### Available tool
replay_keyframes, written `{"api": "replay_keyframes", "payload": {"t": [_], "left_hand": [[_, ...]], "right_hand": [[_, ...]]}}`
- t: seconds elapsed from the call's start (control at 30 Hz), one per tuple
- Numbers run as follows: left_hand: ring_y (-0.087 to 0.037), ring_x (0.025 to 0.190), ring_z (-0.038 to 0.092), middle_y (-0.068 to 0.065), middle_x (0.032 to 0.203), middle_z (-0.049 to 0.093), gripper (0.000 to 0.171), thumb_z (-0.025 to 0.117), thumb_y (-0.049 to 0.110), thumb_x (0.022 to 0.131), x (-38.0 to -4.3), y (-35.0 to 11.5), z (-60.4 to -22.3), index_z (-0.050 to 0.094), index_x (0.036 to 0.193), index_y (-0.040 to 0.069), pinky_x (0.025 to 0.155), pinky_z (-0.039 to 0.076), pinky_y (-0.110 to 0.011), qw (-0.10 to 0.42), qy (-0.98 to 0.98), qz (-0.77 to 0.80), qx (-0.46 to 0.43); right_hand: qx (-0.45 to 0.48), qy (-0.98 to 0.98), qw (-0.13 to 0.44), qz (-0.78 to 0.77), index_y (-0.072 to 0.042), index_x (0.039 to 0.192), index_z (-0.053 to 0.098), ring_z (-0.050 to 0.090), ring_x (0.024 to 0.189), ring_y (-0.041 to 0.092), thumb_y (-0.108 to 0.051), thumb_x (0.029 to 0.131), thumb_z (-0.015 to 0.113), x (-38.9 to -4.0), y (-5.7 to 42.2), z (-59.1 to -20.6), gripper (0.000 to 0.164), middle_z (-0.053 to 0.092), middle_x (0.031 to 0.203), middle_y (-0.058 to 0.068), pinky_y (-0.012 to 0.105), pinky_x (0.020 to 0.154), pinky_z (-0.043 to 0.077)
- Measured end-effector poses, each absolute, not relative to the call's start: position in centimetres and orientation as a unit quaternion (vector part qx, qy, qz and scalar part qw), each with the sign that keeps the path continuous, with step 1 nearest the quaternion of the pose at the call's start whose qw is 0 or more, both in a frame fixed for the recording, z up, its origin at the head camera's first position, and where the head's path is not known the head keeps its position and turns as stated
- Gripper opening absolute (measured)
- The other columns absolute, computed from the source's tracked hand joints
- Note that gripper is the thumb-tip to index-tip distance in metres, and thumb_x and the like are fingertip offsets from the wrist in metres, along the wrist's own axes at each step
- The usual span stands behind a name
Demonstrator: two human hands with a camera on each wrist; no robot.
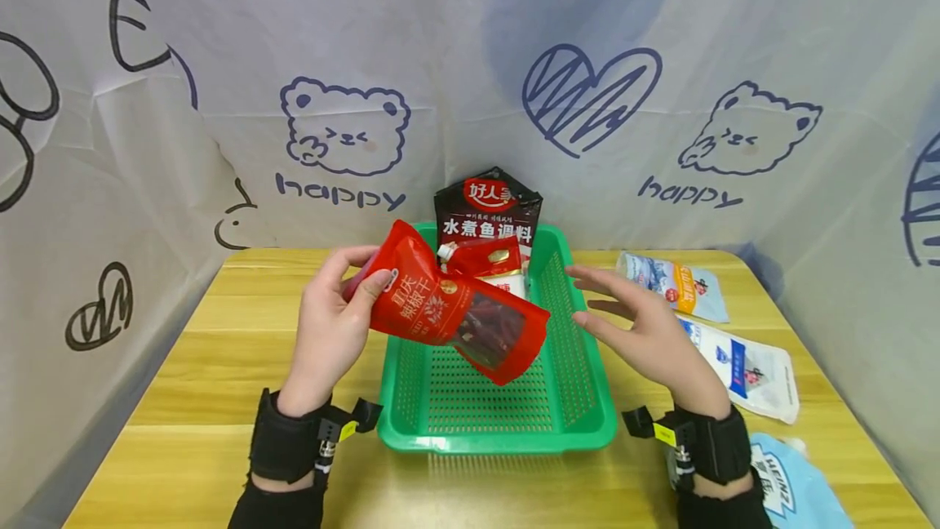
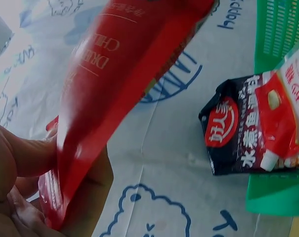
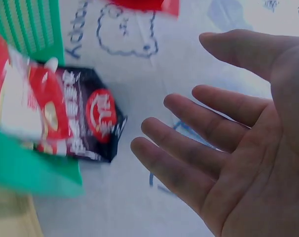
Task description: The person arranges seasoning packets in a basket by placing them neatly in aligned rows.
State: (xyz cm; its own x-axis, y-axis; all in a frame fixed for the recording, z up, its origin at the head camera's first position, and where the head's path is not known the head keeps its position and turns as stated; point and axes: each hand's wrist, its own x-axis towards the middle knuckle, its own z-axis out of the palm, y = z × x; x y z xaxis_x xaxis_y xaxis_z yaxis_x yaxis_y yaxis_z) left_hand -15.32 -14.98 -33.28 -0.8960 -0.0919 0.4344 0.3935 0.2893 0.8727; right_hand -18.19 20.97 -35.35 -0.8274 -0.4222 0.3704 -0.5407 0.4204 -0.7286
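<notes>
Wood-grain table (image 1: 184, 423), smooth & glossy; on it a green basket (image 1: 499, 442), plastic, rectangular w/ rounded corners & perforated floor. Red pouch (image 1: 429, 300) is held over the basket, long axis approx. 10 to 4 o'clock; shiny film, clear window w/ dark, wrinkly contents. L hand (image 1: 329, 329) pinches its 10 o'clock end, thumb on the printed face, so most of the pouch lies toward 4 from the grip. R hand (image 1: 649, 333) is off at 3 o'clock, fingers spread wide, holding nothing, apart from the pouch; L is nearer, being in contact. Black pouch (image 1: 488, 206), flexible film, stands at basket's 12 o'clock end; red-and-white pouch (image 1: 490, 258) sits in front, w/ small white cap (image 1: 445, 251) toward 9.
</notes>
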Motion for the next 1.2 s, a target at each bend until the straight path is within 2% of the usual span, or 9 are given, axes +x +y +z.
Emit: {"api": "replay_keyframes", "payload": {"t": [0.17, 0.3, 0.47, 0.67, 0.77, 1.0, 1.1, 1.2], "left_hand": [[-0.03, 0.099, 0.074, -0.013, 0.116, 0.064, 0.026, 0.069, -0.002, 0.097, -15.3, -13.9, -33.5, 0.065, 0.123, -0.003, 0.08, 0.063, -0.035, 0.198, -0.77, -0.59, -0.138], [-0.027, 0.094, 0.074, -0.012, 0.113, 0.064, 0.025, 0.07, -0.003, 0.096, -15.1, -13.1, -33.5, 0.067, 0.121, -0.002, 0.079, 0.064, -0.034, 0.194, -0.771, -0.586, -0.158], [-0.025, 0.091, 0.073, -0.011, 0.11, 0.064, 0.025, 0.072, -0.003, 0.094, -14.9, -12.3, -33.6, 0.068, 0.118, -0.001, 0.078, 0.064, -0.034, 0.191, -0.771, -0.578, -0.186], [-0.021, 0.093, 0.07, -0.009, 0.109, 0.063, 0.025, 0.074, -0.001, 0.093, -14.5, -11.7, -33.5, 0.069, 0.118, 0.0, 0.079, 0.064, -0.032, 0.187, -0.767, -0.575, -0.213], [-0.022, 0.094, 0.069, -0.009, 0.109, 0.064, 0.026, 0.074, -0.002, 0.092, -14.4, -11.6, -33.5, 0.07, 0.118, 0.0, 0.079, 0.063, -0.031, 0.191, -0.764, -0.575, -0.22], [-0.019, 0.102, 0.066, -0.006, 0.114, 0.064, 0.032, 0.079, 0.001, 0.09, -14.3, -11.5, -33.5, 0.072, 0.121, 0.003, 0.081, 0.063, -0.031, 0.225, -0.761, -0.568, -0.218], [-0.021, 0.108, 0.064, -0.01, 0.12, 0.062, 0.041, 0.08, 0.001, 0.09, -14.3, -11.5, -33.4, 0.066, 0.129, 0.002, 0.083, 0.062, -0.029, 0.224, -0.759, -0.575, -0.207], [-0.025, 0.114, 0.063, -0.012, 0.13, 0.06, 0.054, 0.078, 0.0, 0.09, -14.3, -11.6, -33.3, 0.056, 0.139, -0.001, 0.085, 0.061, -0.028, 0.194, -0.753, -0.593, -0.206]], "right_hand": [[0.315, -0.836, 0.034, 0.447, -0.018, 0.153, 0.053, 0.056, 0.136, 0.02, -0.012, 0.099, 0.073, -17.2, 19.3, -34.8, 0.058, 0.056, 0.152, 0.002, 0.039, 0.103, 0.055], [0.332, -0.838, 0.011, 0.433, -0.02, 0.153, 0.052, 0.056, 0.136, 0.023, -0.016, 0.097, 0.075, -16.5, 18.1, -34.6, 0.061, 0.053, 0.155, 0.001, 0.046, 0.102, 0.056], [0.339, -0.848, -0.017, 0.406, -0.022, 0.154, 0.051, 0.053, 0.136, 0.025, -0.02, 0.096, 0.078, -15.9, 17.1, -34.5, 0.064, 0.051, 0.156, 0.001, 0.044, 0.101, 0.056], [0.332, -0.853, -0.059, 0.399, -0.019, 0.155, 0.049, 0.059, 0.126, 0.025, -0.022, 0.095, 0.078, -15.6, 16.6, -34.4, 0.067, 0.058, 0.149, 0.005, 0.036, 0.095, 0.058], [0.334, -0.853, -0.057, 0.396, -0.017, 0.155, 0.05, 0.061, 0.123, 0.024, -0.02, 0.095, 0.078, -15.6, 16.5, -34.4, 0.067, 0.06, 0.147, 0.005, 0.034, 0.095, 0.058], [0.332, -0.847, -0.034, 0.415, -0.015, 0.153, 0.051, 0.062, 0.124, 0.024, -0.011, 0.094, 0.077, -15.5, 16.1, -34.4, 0.064, 0.06, 0.147, 0.005, 0.038, 0.097, 0.058], [0.326, -0.841, -0.012, 0.432, -0.016, 0.153, 0.05, 0.063, 0.123, 0.025, -0.007, 0.094, 0.076, -15.5, 16.0, -34.6, 0.065, 0.06, 0.145, 0.006, 0.038, 0.096, 0.059], [0.315, -0.833, 0.014, 0.455, -0.013, 0.153, 0.047, 0.063, 0.125, 0.028, -0.004, 0.094, 0.076, -15.5, 15.9, -34.8, 0.067, 0.061, 0.144, 0.01, 0.041, 0.097, 0.058]]}}
